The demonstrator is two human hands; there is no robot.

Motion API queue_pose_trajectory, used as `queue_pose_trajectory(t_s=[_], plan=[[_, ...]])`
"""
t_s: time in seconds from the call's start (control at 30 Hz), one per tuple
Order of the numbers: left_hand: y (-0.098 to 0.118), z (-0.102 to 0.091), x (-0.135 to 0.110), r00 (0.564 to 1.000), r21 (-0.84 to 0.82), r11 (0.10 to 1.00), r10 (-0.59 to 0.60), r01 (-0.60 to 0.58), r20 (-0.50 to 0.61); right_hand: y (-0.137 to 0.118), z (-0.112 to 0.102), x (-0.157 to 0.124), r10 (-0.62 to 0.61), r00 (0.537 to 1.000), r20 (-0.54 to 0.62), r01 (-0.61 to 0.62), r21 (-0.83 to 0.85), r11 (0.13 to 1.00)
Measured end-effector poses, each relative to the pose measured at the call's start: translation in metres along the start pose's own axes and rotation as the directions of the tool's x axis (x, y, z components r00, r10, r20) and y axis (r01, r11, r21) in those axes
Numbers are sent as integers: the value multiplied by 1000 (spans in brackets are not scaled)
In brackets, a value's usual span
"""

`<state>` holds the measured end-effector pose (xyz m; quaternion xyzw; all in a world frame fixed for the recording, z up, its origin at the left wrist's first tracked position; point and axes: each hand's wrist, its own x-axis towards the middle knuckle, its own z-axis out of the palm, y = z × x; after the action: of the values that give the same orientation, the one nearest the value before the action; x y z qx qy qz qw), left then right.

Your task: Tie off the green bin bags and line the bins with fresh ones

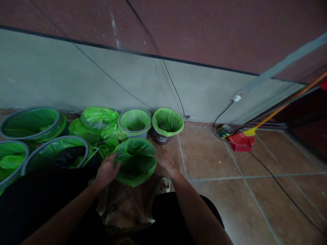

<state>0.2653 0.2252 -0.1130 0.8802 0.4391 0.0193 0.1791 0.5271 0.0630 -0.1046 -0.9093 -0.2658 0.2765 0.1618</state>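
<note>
A green trash bag is spread wide in front of my feet, its mouth facing up. Any bin beneath it is hidden from this angle. On the bag's left edge, my left hand is closed with its fingers at the rim. At the opposite edge, my right hand grips the bag too, though its fingertips are blurred. Just beyond stand a grey-rimmed bin and a dark bin, both lined with green bags.
Larger lined bins crowd the left, one with a black bundle inside. A bulging green bag sits by the wall. Rightward are a red broom, a can and a black cable across the tiles.
</note>
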Motion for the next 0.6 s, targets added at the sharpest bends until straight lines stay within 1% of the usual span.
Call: queue_pose_trajectory(t_s=[0.03,0.07,0.13,0.2,0.27,0.33,0.4,0.47,0.53,0.6], plan=[[-5,-3,9,990,-36,993,-119,117,-71,-5,-4,2,11,1000,-19,-11,-32,999],[-10,-5,18,969,-74,973,-224,217,-107,-10,-7,2,8,999,-38,-10,-52,999],[-18,-10,36,923,-140,925,-370,355,-103,-18,-7,2,-29,997,-72,23,-76,997],[-20,-12,54,897,-177,890,-438,421,-66,-23,-3,2,-86,990,-108,76,-92,993],[-18,-12,69,896,-194,882,-443,429,-35,-28,1,5,-183,971,-154,170,-92,981],[-14,-10,83,915,-199,897,-404,395,-8,-39,5,16,-276,940,-201,262,-97,960],[-9,-7,95,939,-198,920,-343,338,10,-57,8,34,-350,914,-205,331,-124,936],[-6,-2,107,954,-202,934,-298,296,19,-78,14,58,-385,907,-172,361,-156,920],[-4,3,118,967,-211,944,-253,254,28,-96,22,83,-377,919,-112,356,-174,918],[-4,8,127,983,-227,956,-180,185,44,-105,33,105,-376,925,-48,365,-154,918]])
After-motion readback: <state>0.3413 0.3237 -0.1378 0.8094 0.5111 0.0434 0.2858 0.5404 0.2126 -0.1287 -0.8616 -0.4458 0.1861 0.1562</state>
